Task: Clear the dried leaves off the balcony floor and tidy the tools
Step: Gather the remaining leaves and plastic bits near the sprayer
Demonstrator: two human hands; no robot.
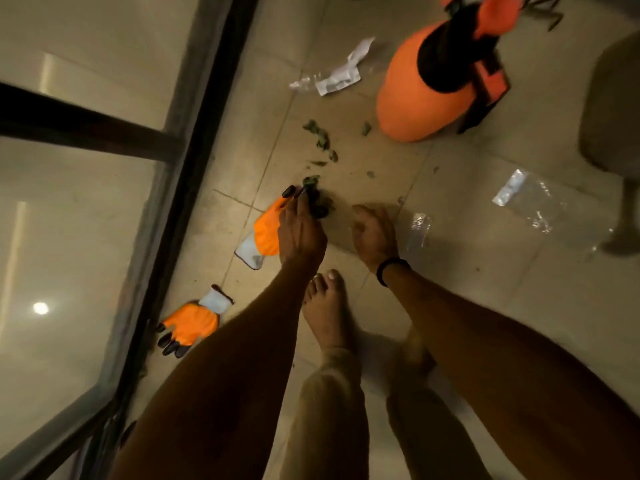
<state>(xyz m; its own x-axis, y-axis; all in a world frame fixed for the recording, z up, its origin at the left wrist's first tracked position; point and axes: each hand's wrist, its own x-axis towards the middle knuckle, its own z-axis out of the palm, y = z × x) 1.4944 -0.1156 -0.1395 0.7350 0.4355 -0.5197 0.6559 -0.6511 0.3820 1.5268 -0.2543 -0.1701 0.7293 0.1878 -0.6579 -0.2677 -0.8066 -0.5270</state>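
Balcony tiles (450, 306) held the dried leaves (320, 204) clumped under our left hand (301, 233), which pinched them beside an orange glove (265, 233). Our right hand (374, 233) curled nearby, contents unclear. Squeezed hard, brittle leaves might crumble and scatter.

leaves (320, 140) lie at frame centre, sprayer (415, 88) to their upper right, one glove (265, 233) below-left, another glove (190, 323) lower left.
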